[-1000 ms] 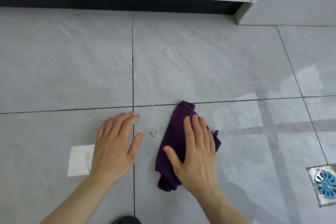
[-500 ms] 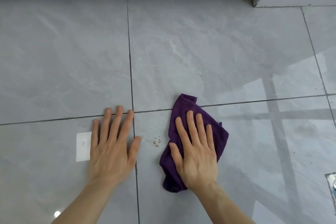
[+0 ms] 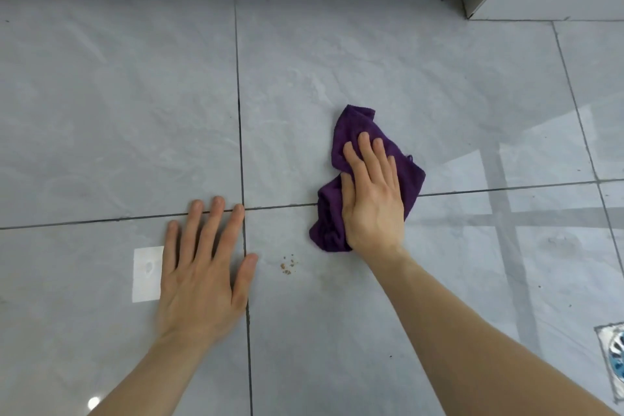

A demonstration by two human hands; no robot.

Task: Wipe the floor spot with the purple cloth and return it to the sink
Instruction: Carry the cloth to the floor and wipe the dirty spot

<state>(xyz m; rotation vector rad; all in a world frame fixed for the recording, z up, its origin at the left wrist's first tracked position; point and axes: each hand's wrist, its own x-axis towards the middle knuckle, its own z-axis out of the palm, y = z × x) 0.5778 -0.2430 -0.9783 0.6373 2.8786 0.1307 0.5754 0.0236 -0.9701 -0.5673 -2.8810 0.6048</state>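
Head view: right hand (image 3: pixel 371 199) presses flat on the purple cloth (image 3: pixel 358 132) at two o'clock of the crumb spot (image 3: pixel 287 265) to scrub, while left hand (image 3: pixel 202 273), splayed empty on the floor (image 3: pixel 371 61), braces.

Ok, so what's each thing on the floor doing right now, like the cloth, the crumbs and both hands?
Purple cloth: crumpled, flat on the floor, pinned under the right hand.
Right hand: open, palm pressed down on the cloth.
Left hand: open, fingers spread, flat on the bare tile.
Crumbs: small brown bits, uncovered, lying between the two hands.
Floor drain: at the right edge, only partly in view.
White patch: beside the left hand; cannot tell what it is.
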